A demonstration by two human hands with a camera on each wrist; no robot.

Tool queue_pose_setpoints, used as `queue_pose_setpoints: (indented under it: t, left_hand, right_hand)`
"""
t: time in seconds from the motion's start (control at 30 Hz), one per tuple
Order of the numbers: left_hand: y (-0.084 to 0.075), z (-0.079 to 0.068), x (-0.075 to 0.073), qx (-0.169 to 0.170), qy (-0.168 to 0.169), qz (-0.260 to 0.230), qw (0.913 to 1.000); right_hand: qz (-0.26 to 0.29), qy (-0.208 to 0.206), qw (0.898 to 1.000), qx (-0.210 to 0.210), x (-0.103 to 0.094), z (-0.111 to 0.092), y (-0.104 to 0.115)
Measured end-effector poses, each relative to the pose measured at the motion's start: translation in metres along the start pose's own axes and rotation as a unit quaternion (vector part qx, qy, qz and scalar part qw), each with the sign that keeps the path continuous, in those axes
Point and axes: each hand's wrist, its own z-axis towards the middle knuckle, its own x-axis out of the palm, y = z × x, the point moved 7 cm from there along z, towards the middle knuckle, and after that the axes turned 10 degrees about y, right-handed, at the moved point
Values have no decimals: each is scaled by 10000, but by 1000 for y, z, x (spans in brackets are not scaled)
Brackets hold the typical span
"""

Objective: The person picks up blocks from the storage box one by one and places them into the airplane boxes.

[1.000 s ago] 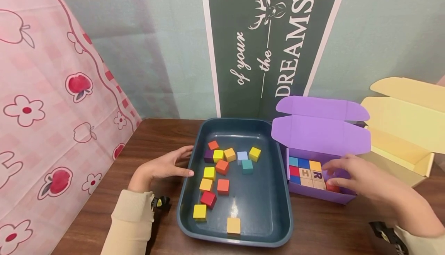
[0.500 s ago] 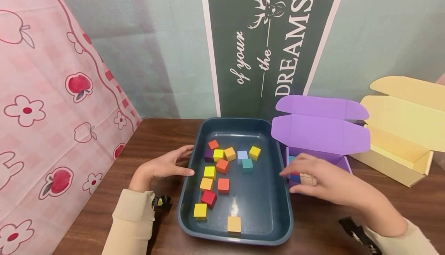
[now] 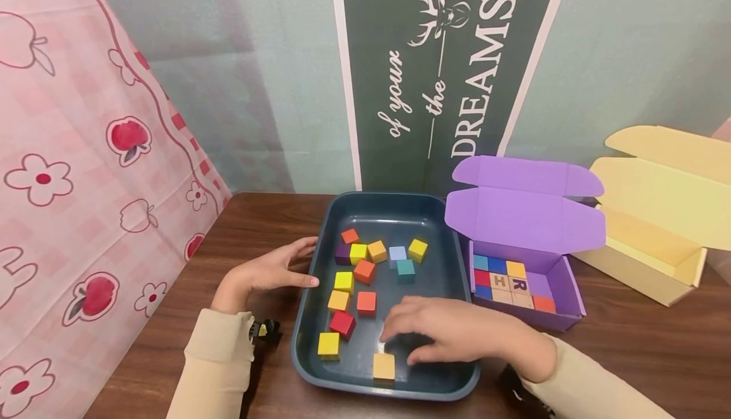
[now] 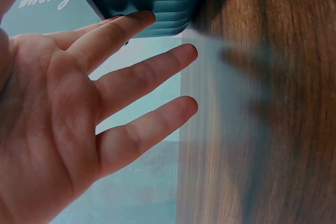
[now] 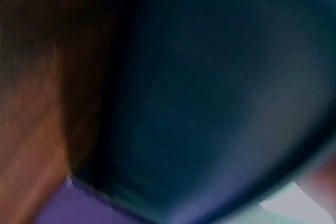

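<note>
A dark teal tray (image 3: 440, 381) on the brown table holds several loose coloured cubes. My left hand (image 3: 268, 274) lies open with straight fingers against the tray's left rim (image 4: 157, 3). Over the tray's near right part hovers my right hand (image 3: 440, 333), fingers loosely curved and empty, just above an orange-yellow cube (image 3: 384, 366). A red cube (image 3: 342, 325) and a yellow cube (image 3: 328, 345) lie to its left. To the right, an open purple box (image 3: 565, 292) holds a packed layer of cubes (image 3: 507, 282), two lettered H and R. The right wrist view is only blur.
An open yellow cardboard box (image 3: 657, 228) stands at the far right. A pink patterned cloth (image 3: 85, 184) hangs at the left. A dark banner (image 3: 440, 70) with white lettering covers the wall behind the tray. Bare table (image 3: 657, 355) lies in front of the boxes.
My right hand has left the purple box and swept left and nearer, ending over the tray's front part. The left hand has stayed against the tray's rim.
</note>
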Motion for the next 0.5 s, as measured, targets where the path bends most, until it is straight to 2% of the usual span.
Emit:
queue_pose_setpoints:
  t: [0.17, 0.3, 0.5]
  left_hand:
    - [-1, 1, -1, -1, -1, 17, 10000]
    - [0, 0, -1, -13, 1, -16, 10000]
    - [0, 0, 0, -28, 14, 2, 10000]
  right_hand:
    - [102, 310, 9991, -261, 14, 14, 1]
    - [-8, 408, 9983, -419, 21, 19, 2]
    - [-50, 429, 9983, -383, 22, 20, 2]
